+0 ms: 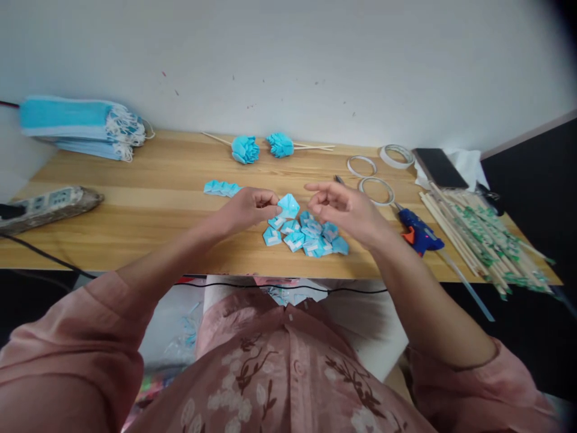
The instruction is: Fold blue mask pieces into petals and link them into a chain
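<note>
My left hand [253,207] pinches a folded blue piece [289,206] between thumb and fingers, above the wooden table. Just right of that piece is my right hand [340,207], its fingers apart and nothing visible between them. Below both hands lies a pile of similar folded blue pieces [312,242], several with white strips on them. A short row of overlapping blue pieces [220,188] rests on the table to the left, partly behind my left hand. Farther back lie two blue flower-like shapes on sticks, one on the left [246,150] and one on the right [280,145].
Blue masks [67,120] are stacked at the back left above a power strip [54,201]. Tape rolls [396,156], a dark phone [440,168], a blue glue gun [420,232] and wrapped sticks [491,234] occupy the right. A black cable [252,285] crosses below the table's front edge.
</note>
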Available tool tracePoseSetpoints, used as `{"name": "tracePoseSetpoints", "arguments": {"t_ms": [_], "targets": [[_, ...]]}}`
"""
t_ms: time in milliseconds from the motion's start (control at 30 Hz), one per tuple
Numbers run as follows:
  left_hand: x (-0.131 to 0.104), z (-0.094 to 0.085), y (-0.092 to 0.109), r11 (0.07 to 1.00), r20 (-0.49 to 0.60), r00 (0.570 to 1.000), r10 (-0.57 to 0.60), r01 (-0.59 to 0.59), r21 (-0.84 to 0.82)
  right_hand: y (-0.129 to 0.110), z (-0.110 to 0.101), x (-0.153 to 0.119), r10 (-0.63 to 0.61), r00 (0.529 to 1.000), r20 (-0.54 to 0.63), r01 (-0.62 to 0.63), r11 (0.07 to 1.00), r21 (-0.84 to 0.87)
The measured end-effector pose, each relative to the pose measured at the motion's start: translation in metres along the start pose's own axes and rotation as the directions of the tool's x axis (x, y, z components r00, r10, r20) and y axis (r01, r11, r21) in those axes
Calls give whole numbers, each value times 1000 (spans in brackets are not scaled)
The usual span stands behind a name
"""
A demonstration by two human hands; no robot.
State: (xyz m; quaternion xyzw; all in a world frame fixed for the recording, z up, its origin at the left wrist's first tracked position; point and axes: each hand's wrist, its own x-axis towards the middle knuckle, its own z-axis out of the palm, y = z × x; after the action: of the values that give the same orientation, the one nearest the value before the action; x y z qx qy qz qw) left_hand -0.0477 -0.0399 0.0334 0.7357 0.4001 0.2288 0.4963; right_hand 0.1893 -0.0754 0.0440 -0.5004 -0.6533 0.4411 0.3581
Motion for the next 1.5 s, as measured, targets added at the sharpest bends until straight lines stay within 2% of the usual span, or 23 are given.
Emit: {"name": "tracePoseSetpoints", "arguments": {"t_ms": [133, 300, 400, 467, 500, 567, 633, 700, 767, 867, 967, 1133, 1367, 1500], "targets": [[2, -1, -4, 1000, 47, 999, 21, -22, 10, -6, -7, 10, 4, 1000, -22, -4, 1000, 1], [2, 3, -4, 998, 46, 998, 40, -42, 52, -8, 9, 26, -32, 996, 88, 33, 999, -11], [-5, -4, -2, 996, 35, 998, 60, -62, 58, -7, 13, 35, -13, 990, 139, 11, 1000, 17], [-13, -17, -4, 993, -40, 996, 85, -82, 82, -6, 10, 41, 24, 990, 141, -33, 998, 62], [-17, -26, -6, 989, -114, 988, 103, -89, 120, -5, 7, 45, 42, 991, 130, -54, 995, 88], [-26, -43, -15, 960, -294, 942, 162, -82, 267, -2, 1, 52, 69, 993, 97, -82, 987, 140], [-33, -58, -27, 879, -385, 885, 263, -54, 474, 2, -3, 62, 93, 993, 78, -107, 974, 199], [-37, -65, -42, 747, -350, 861, 369, -51, 663, 8, -3, 71, 133, 986, 99, -154, 956, 250], [-37, -67, -54, 617, -265, 862, 432, -68, 784, 13, 1, 79, 177, 973, 147, -212, 938, 274], [-33, -64, -65, 478, -131, 880, 456, -119, 870, 18, 12, 88, 216, 951, 220, -274, 919, 283], [-27, -64, -67, 392, -29, 901, 432, -159, 906, 22, 22, 95, 224, 931, 288, -307, 907, 288], [-15, -68, -67, 339, 53, 921, 385, -195, 920, 28, 29, 106, 208, 913, 352, -315, 907, 280], [-9, -66, -70, 356, 67, 917, 394, -219, 908, 30, 34, 118, 202, 907, 368, -300, 926, 231], [-11, -65, -72, 361, 65, 919, 389, -217, 907, 27, 42, 124, 188, 890, 415, -310, 917, 250]]}}
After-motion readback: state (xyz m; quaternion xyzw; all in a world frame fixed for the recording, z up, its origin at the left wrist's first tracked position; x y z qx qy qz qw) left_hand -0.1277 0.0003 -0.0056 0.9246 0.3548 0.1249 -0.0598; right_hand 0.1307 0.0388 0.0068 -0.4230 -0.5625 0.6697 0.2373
